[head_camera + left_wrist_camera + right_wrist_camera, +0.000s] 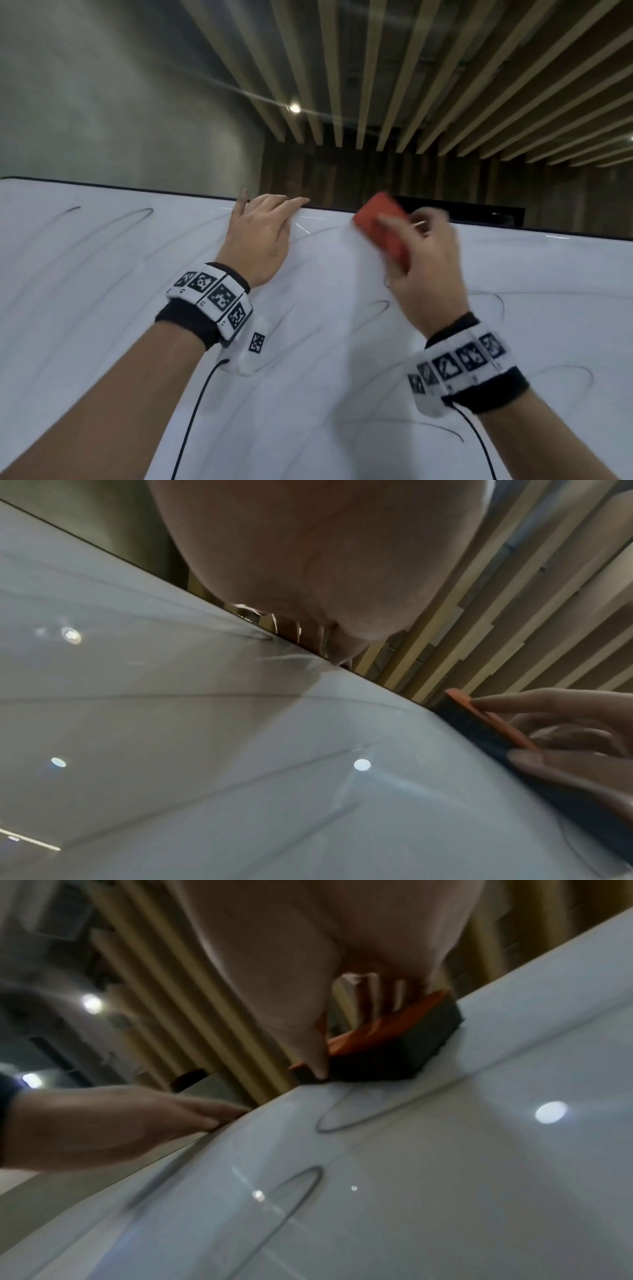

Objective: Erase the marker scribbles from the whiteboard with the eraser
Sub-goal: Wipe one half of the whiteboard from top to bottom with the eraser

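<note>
A large whiteboard (pixel 102 325) fills the lower part of the head view, crossed by thin looping black marker scribbles (pixel 113 222). My right hand (pixel 424 260) grips an orange-backed eraser (pixel 380 226) with a dark felt pad (pixel 394 1056), pressed flat on the board just below its top edge. A pale wiped patch lies under and left of the eraser. My left hand (pixel 260 236) holds the board's top edge, its fingers curled over the dark rim. In the left wrist view the eraser (pixel 486 718) and the right hand's fingers (pixel 548 702) show at the right. Scribble loops (pixel 342 1115) lie below the eraser.
Behind the board rise a grey wall (pixel 120 102) and a ceiling of wooden slats (pixel 445 85) with a small lamp (pixel 294 108). Black cables (pixel 195 411) hang from both wristbands over the board. A dark object (pixel 479 214) sits beyond the board's top edge at the right.
</note>
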The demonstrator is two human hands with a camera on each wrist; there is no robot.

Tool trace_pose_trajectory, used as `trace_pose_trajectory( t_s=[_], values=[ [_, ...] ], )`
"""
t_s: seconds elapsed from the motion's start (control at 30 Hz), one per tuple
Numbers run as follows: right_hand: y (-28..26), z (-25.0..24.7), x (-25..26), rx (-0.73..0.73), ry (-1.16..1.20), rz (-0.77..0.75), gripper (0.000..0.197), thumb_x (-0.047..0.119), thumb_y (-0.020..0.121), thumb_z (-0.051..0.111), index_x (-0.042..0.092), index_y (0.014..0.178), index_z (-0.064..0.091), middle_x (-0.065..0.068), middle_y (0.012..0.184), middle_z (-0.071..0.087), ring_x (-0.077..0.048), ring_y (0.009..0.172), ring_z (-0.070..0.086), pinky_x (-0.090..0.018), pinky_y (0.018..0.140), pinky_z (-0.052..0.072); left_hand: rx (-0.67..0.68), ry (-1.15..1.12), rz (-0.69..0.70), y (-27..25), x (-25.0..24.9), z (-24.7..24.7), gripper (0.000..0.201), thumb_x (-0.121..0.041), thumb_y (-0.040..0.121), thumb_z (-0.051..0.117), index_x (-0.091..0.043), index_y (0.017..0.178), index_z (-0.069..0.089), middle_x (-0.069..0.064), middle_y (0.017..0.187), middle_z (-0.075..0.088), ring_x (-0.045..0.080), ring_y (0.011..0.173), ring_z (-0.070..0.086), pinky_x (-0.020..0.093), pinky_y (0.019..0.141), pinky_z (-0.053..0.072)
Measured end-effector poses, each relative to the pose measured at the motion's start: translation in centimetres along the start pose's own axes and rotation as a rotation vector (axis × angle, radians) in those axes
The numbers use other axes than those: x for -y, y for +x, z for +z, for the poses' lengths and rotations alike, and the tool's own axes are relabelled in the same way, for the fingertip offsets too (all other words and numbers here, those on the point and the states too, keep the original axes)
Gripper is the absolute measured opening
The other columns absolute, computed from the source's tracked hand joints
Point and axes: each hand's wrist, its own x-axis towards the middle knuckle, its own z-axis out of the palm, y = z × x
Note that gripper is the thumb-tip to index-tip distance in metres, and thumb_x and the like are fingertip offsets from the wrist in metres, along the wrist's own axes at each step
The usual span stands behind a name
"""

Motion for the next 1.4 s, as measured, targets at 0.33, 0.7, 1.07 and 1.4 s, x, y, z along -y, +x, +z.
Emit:
trace_pose_trajectory(
  t_s=[0.33,0.7,1.07,1.4],
  values=[
    [-1.4,-0.7,-1.5,0.069,-0.102,-0.183,0.047,0.011,0.088,0.071,0.027,0.132,0.064,-0.019,0.124,0.056,-0.036,0.105,0.053,-0.049,0.094,0.045,0.008,0.014,-0.014,-0.1,-0.3,0.0,0.050,-0.025,0.098,0.030,-0.029,0.140,0.055,-0.006,0.128,0.061,0.018,0.128,0.051,0.049,0.123,0.017],
    [-5.9,-2.8,-3.4,0.168,-0.238,-0.306,0.048,0.018,0.089,0.070,0.031,0.134,0.063,-0.015,0.128,0.054,-0.037,0.110,0.051,-0.047,0.096,0.043,0.015,0.116,-0.112,0.4,-2.3,0.1,0.048,-0.046,0.098,0.029,-0.027,0.131,0.059,0.000,0.127,0.064,0.024,0.127,0.054,0.051,0.124,0.013],
    [-9.7,-2.8,-3.8,0.354,-0.239,-0.518,0.049,0.016,0.088,0.070,0.036,0.131,0.063,-0.010,0.128,0.057,-0.034,0.109,0.055,-0.046,0.095,0.044,0.036,0.010,0.001,0.9,-6.2,1.8,0.047,-0.048,0.096,0.042,-0.028,0.136,0.058,0.002,0.117,0.062,0.027,0.115,0.055,0.044,0.109,0.038],
    [-10.0,-2.0,-3.0,0.288,-0.158,-0.382,0.042,0.020,0.092,0.067,0.037,0.130,0.064,-0.008,0.132,0.055,-0.033,0.114,0.050,-0.047,0.098,0.043,0.045,0.054,0.015,0.6,-6.1,1.9,0.051,-0.049,0.092,0.046,-0.027,0.137,0.055,0.006,0.121,0.059,0.031,0.116,0.053,0.045,0.109,0.036]
  ],
)
